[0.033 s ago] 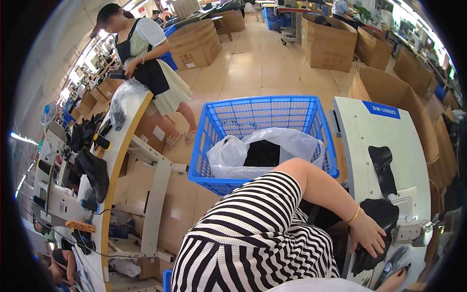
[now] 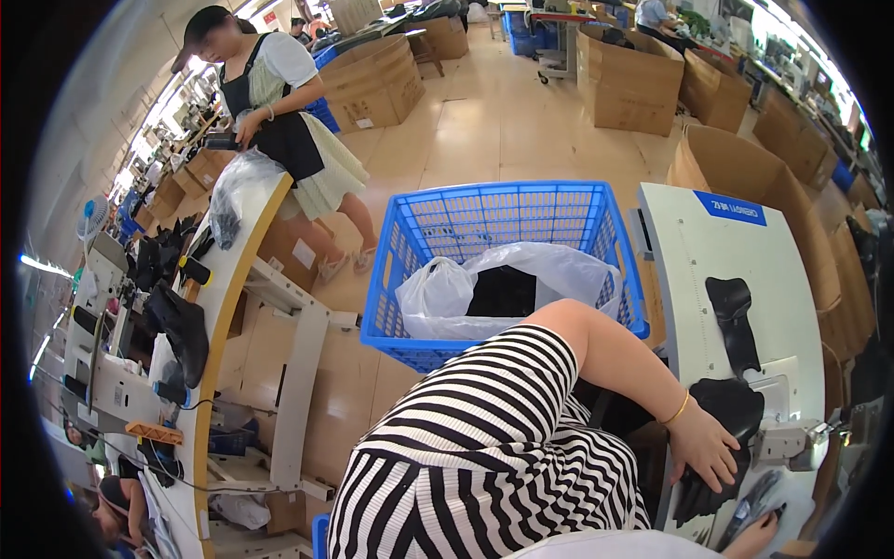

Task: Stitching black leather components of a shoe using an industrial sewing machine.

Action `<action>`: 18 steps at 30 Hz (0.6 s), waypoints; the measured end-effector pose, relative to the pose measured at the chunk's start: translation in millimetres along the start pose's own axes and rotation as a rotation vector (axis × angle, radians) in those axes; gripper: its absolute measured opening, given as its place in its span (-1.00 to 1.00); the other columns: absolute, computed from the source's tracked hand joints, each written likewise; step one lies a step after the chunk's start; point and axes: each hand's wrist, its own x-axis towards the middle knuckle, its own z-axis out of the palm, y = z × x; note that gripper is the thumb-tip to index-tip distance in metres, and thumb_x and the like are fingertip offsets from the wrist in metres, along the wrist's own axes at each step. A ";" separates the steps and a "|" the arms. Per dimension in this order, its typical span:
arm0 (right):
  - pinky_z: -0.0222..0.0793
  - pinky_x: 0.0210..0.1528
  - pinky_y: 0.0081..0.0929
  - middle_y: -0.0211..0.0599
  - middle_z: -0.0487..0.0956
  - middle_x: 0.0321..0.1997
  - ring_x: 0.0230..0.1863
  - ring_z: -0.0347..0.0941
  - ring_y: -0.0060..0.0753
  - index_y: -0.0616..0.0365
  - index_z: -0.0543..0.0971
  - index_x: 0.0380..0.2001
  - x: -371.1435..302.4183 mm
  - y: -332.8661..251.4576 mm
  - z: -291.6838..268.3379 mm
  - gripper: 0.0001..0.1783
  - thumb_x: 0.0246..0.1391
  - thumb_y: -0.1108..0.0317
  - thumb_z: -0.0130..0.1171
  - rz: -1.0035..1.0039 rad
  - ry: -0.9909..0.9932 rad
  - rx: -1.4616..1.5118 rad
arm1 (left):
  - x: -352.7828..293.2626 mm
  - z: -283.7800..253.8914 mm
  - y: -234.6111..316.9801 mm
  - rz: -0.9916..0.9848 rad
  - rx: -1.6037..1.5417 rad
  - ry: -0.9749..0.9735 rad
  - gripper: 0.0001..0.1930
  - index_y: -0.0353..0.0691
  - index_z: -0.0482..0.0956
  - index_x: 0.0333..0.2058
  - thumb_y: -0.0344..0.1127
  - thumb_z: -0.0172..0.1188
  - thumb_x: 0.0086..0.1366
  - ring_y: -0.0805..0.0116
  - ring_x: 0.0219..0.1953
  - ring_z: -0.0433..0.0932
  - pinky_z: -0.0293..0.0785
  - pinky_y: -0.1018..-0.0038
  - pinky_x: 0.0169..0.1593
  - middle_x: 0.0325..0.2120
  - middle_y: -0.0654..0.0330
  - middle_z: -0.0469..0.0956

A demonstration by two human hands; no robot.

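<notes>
My left hand (image 2: 705,451) lies with its fingers stretched over black leather-like pieces (image 2: 728,406) on the pale sewing machine table (image 2: 684,270) at the right. The arm reaches across from my striped sleeve. My right hand (image 2: 754,535) shows only in part at the lower right edge, beside a clear, shiny plastic-like piece (image 2: 762,492). Whether it grips anything cannot be made out. Just beyond my left hand is the metal foot area of the sewing machine (image 2: 787,443). Another black, strap-shaped piece (image 2: 734,321) lies farther up the table.
Left of the table stands a blue plastic crate (image 2: 503,191), its white plastic bag (image 2: 438,293) holding black material. A person (image 2: 279,102) stands at the far left by another workbench (image 2: 244,265) with a black boot (image 2: 182,331). Large cardboard boxes (image 2: 629,84) line the back and right.
</notes>
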 end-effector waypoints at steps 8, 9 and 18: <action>0.38 -0.27 -0.18 0.12 0.58 -0.40 -0.37 0.48 0.10 0.36 0.61 -0.39 -1.7 11.7 7.6 -0.73 -0.02 0.36 0.06 0.026 0.005 0.017 | -9.9 -25.9 11.2 -0.255 0.084 -0.018 -0.01 -0.34 0.27 0.14 0.32 0.28 -0.11 -0.09 0.27 0.12 -0.01 -0.14 0.24 0.20 -0.13 0.19; 0.38 -0.26 -0.18 0.12 0.58 -0.40 -0.36 0.48 0.10 0.36 0.62 -0.40 -1.1 9.8 5.6 -0.73 -0.02 0.35 0.06 0.036 -0.004 0.008 | -13.7 -20.5 11.5 -0.327 0.036 -0.004 0.00 -0.37 0.28 0.13 0.35 0.26 -0.11 -0.11 0.28 0.09 -0.04 -0.14 0.25 0.20 -0.14 0.18; 0.38 -0.26 -0.17 0.11 0.58 -0.39 -0.35 0.48 0.10 0.35 0.62 -0.39 0.1 5.5 1.6 -0.72 0.02 0.32 0.07 0.025 -0.016 -0.020 | -22.1 -6.0 -2.9 -0.194 -0.016 0.102 -0.10 -0.28 0.41 0.06 0.38 0.21 -0.08 -0.03 0.22 0.19 0.05 0.02 0.25 0.12 0.03 0.34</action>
